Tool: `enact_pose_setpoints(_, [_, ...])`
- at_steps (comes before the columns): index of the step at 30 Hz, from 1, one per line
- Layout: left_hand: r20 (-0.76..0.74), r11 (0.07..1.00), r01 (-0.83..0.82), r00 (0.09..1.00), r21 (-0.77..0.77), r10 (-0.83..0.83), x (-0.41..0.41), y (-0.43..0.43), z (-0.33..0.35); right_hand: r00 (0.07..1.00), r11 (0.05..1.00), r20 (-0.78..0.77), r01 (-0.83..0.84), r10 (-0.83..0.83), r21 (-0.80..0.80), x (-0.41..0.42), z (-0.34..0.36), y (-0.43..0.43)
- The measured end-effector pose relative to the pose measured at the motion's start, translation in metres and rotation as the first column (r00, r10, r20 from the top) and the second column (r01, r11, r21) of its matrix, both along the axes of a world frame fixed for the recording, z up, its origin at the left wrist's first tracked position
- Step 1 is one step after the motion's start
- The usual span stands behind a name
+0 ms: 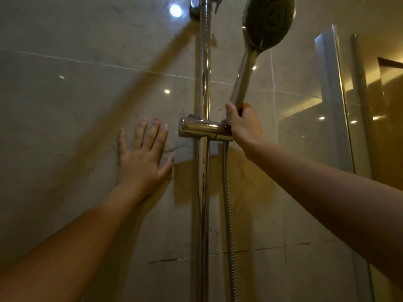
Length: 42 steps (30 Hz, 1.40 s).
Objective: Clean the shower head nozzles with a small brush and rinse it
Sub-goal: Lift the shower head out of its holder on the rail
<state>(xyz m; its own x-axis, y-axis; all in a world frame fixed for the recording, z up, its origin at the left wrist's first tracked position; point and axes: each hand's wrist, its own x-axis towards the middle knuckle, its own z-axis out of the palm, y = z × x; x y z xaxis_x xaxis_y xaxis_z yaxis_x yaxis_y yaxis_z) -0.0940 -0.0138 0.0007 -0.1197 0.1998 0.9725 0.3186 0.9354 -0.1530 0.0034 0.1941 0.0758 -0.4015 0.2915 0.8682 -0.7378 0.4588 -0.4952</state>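
View from my head, facing the shower fittings. My right hand (242, 125) is curled round the lower end of the handle (244, 77), gripping it where it meets the chrome holder (202, 129), which lies just to the left of that hand and touches it. The shower head (269, 22) stands well above my right hand, tilted to the right, its nozzle face turned towards me. Whether the handle is seated in the holder or already lifting out, I cannot tell, since my fingers cover the joint. The hose (229, 203) hangs straight down below my right wrist, beside the rail (204, 62).

My left hand (141, 155) lies flat, fingers straight and spread, pressing the tiled wall (65, 105) to the left of the holder; it holds nothing.

Progress, as I judge it: early. No brush is in view, no water runs, and the nozzles are too dim to show whether they have been scrubbed. Taking the head down, brushing and rinsing all appear to remain. A glass panel (340, 105) stands to the right of my right hand.
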Motion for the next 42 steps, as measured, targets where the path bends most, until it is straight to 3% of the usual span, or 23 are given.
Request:
enact_pose_setpoints(3, [-0.007,1.000,-0.002,1.000,0.003,0.002,-0.002,0.000,-0.001,0.999,0.996,-0.015,-0.040,0.039,-0.083,0.005,0.018,0.002])
enact_pose_setpoints(9, [-0.015,1.000,0.008,1.000,-0.002,-0.008,-0.002,-0.001,-0.001,0.990,0.978,-0.010,0.137,-0.140,-0.159,0.027,0.032,0.029])
enact_pose_setpoints(17, [0.027,0.999,-0.025,0.999,-0.023,0.026,-0.001,0.001,0.000,0.974,0.973,0.148,0.189,-0.169,-0.132,0.064,-0.036,0.049])
enact_pose_setpoints(22, [0.169,0.999,0.007,0.986,-0.050,0.002,0.011,-0.002,0.005,0.965,0.961,0.231,0.172,-0.121,-0.216,0.080,-0.076,0.048])
enact_pose_setpoints(28, [0.427,0.990,0.081,0.904,-0.113,-0.025,0.044,-0.011,0.025,0.937,0.938,0.347,0.152,-0.036,-0.313,0.111,-0.112,0.036])
enact_pose_setpoints(30, [0.520,0.988,0.157,0.844,-0.008,-0.130,0.060,-0.009,0.029,0.929,0.930,0.371,0.133,0.003,-0.343,0.124,-0.124,0.029])
enact_pose_setpoints(32, [0.524,0.911,0.319,0.745,0.263,-0.412,0.082,-0.003,0.020,0.925,0.922,0.379,0.116,0.035,-0.368,0.139,-0.136,0.020])
enact_pose_setpoints(34, [0.304,0.708,0.522,0.658,0.475,-0.689,0.115,0.006,-0.006,0.920,0.921,0.388,0.108,0.050,-0.375,0.155,-0.147,0.012])
enact_pose_setpoints(36, [0.143,0.548,0.689,0.554,0.475,-0.820,0.153,0.017,-0.044,0.911,0.930,0.411,0.120,0.036,-0.348,0.171,-0.160,0.005])
enact_pose_setpoints(39, [0.280,0.348,0.799,0.233,0.491,-0.931,0.207,0.044,-0.107,0.885,0.946,0.465,0.174,-0.028,-0.273,0.193,-0.180,-0.004])
enact_pose_setpoints(42, [0.485,0.226,0.769,-0.123,0.598,-0.866,0.253,0.072,-0.157,0.839,0.960,0.536,0.218,-0.092,-0.176,0.216,-0.200,-0.015])
